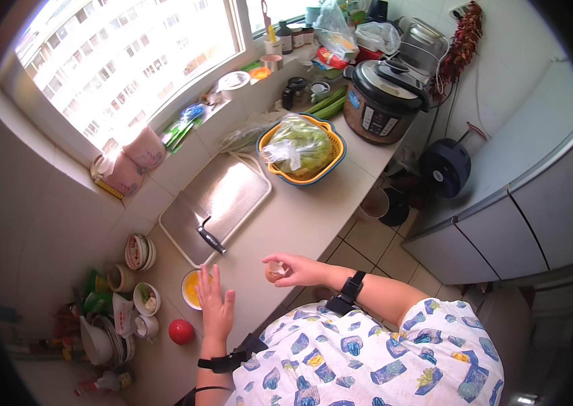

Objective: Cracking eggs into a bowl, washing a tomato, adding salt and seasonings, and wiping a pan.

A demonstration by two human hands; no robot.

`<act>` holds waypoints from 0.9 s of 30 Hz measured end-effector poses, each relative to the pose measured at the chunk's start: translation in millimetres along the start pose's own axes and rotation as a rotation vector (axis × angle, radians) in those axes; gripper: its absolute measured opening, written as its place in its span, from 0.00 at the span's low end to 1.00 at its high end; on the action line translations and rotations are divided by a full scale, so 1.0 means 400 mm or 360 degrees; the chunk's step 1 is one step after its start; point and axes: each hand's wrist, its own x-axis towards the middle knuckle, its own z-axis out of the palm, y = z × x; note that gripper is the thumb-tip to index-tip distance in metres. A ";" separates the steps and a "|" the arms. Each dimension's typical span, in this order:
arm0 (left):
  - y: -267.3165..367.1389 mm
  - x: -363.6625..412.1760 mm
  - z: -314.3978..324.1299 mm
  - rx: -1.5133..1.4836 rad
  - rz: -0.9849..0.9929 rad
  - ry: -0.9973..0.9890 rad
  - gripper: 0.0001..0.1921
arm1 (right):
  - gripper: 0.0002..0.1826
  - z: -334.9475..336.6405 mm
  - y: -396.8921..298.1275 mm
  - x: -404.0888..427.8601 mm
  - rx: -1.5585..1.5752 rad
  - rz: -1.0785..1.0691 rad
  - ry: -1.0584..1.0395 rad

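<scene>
A broken brown eggshell (pixel 276 272) is held between the fingers of my right hand (pixel 296 270), near the counter's front edge. My left hand (pixel 214 299) is spread, its fingers over the right rim of a small white bowl (pixel 184 294) with yellow egg (pixel 191 288) in it; whether they touch the bowl I cannot tell. A red tomato (pixel 181 331) lies on the counter left of my left wrist. Beyond the bowl, a black-handled knife (pixel 211 239) rests on a metal-faced cutting board (pixel 230 195).
A yellow and blue basket (pixel 340 147) holds bagged leafy greens (pixel 307 142). An electric pressure cooker (pixel 383 104) stands at the counter's far end. Stacked bowls (pixel 140 251), a bowl with garlic (pixel 147 299) and plates (pixel 119 345) line the left side. A fridge (pixel 499 228) stands at right.
</scene>
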 end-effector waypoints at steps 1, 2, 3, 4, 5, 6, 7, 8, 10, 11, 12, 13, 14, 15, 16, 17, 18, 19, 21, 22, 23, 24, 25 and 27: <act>-0.015 -0.009 0.012 -0.0040 -0.0060 0.0039 0.29 | 0.34 -0.054 0.015 -0.067 0.0047 0.0129 -0.0036; -0.024 -0.023 0.020 -0.0033 -0.0147 0.0053 0.27 | 0.34 -0.105 0.070 -0.142 0.0311 0.0202 -0.0009; -0.036 -0.045 0.025 -0.0019 -0.0253 0.0079 0.25 | 0.35 -0.151 0.120 -0.215 0.0404 0.0297 0.0101; -0.050 -0.072 0.030 -0.0014 -0.0245 0.0075 0.25 | 0.35 -0.198 0.190 -0.285 0.0530 0.0359 0.0276; -0.071 -0.108 0.033 -0.0044 -0.0367 0.0201 0.24 | 0.33 -0.242 0.229 -0.348 0.0542 0.0597 0.0545; -0.078 -0.134 0.036 -0.0066 -0.0496 0.0337 0.23 | 0.33 -0.296 0.293 -0.405 0.0140 0.0648 0.0799; -0.078 -0.158 0.034 -0.0027 -0.0538 0.0366 0.23 | 0.35 -0.354 0.347 -0.439 -0.0428 0.0716 0.1034; -0.078 -0.193 0.031 0.0092 -0.0607 0.0392 0.23 | 0.35 -0.418 0.395 -0.456 -0.0495 0.0858 0.1336; -0.068 -0.281 0.020 0.0225 -0.0781 0.0469 0.23 | 0.49 -0.549 0.413 -0.449 -0.0818 0.0718 0.1622; -0.039 -0.296 0.015 0.0223 -0.0829 0.0500 0.22 | 0.53 -0.619 0.407 -0.449 -0.0980 0.1077 0.1542; -0.024 -0.300 0.014 0.0236 -0.0844 0.0555 0.22 | 0.52 -0.678 0.417 -0.449 -0.1157 0.1223 0.1569; -0.018 -0.320 0.018 0.0244 -0.0886 0.0584 0.22 | 0.45 -0.732 0.455 -0.458 -0.1380 0.1131 0.1562; 0.000 -0.321 0.014 0.0253 -0.0937 0.0609 0.21 | 0.34 -0.768 0.485 -0.452 -0.1353 0.0877 0.1657; 0.002 -0.335 0.019 0.0210 -0.0936 0.0669 0.20 | 0.23 -0.782 0.479 -0.428 -0.1276 0.0619 0.1726; 0.002 -0.364 0.011 0.0225 -0.0972 0.0704 0.18 | 0.19 -0.768 0.493 -0.376 -0.1252 0.0305 0.1705; 0.016 -0.404 0.008 0.0258 -0.1051 0.0777 0.17 | 0.16 -0.722 0.443 -0.325 -0.1222 0.0002 0.1663; 0.011 -0.453 0.011 0.0226 -0.1117 0.0844 0.17 | 0.15 -0.667 0.392 -0.273 -0.1051 0.0068 0.1498; 0.004 -0.510 0.015 0.0199 -0.1187 0.0918 0.16 | 0.14 -0.596 0.335 -0.217 -0.0889 0.0141 0.1318; -0.002 -0.603 0.032 0.0088 -0.1251 0.1113 0.16 | 0.12 -0.387 0.163 -0.149 -0.0547 0.0247 0.0815; -0.014 -0.641 0.042 0.0081 -0.1220 0.1191 0.16 | 0.12 -0.323 0.136 -0.118 -0.0475 0.0179 0.0587; -0.022 -0.684 0.046 0.0097 -0.1204 0.1281 0.16 | 0.11 -0.260 0.126 -0.094 -0.0398 0.0117 0.0330; -0.017 -0.722 0.039 0.0098 -0.1239 0.1337 0.16 | 0.11 -0.196 0.108 -0.072 -0.0336 0.0085 0.0141; -0.016 -0.763 0.036 0.0089 -0.1275 0.1389 0.16 | 0.11 -0.131 0.086 -0.055 -0.0283 0.0069 -0.0046; 0.009 -0.874 0.030 0.0106 -0.1421 0.1527 0.16 | 0.12 0.019 0.015 -0.037 -0.0300 0.0031 -0.0327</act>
